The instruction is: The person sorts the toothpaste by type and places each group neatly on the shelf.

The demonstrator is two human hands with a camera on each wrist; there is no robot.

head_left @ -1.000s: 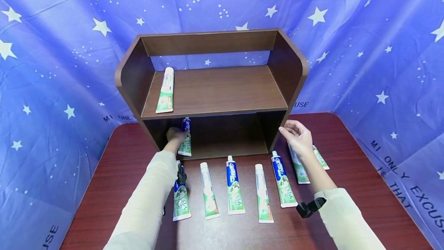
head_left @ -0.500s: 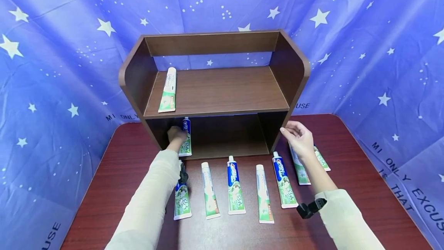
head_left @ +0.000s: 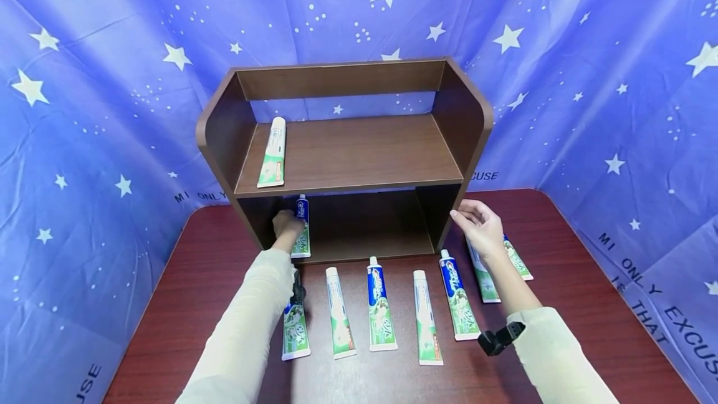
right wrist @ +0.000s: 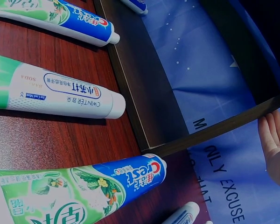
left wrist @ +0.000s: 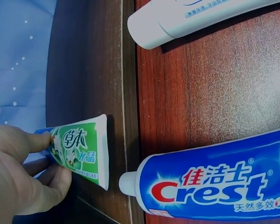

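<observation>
My left hand (head_left: 288, 224) reaches into the lower compartment of the brown two-tier shelf (head_left: 359, 185). It pinches a blue, green and white toothpaste tube (left wrist: 81, 149) between thumb and fingers. That tube lies near the compartment's left wall, its flat end toward the front edge. On the upper tier, at the left, rests a white and green toothpaste tube (head_left: 273, 153). My right hand (head_left: 479, 226) grips the front edge of the shelf's right side panel (right wrist: 219, 126), thumb on one side and fingers on the other.
Several toothpaste tubes lie in a row before the shelf, among them a blue-green Crest tube (head_left: 381, 307) and a white-green tube (head_left: 427, 320). Others lie beside the shelf, partly behind my right forearm. A starry blue curtain (head_left: 336, 17) surrounds the red-brown table (head_left: 185, 304).
My left hand has shifted slightly toward the left side of the tube, with its thumb less over the front. The right hand stays on the panel. The head view tilts slightly.
</observation>
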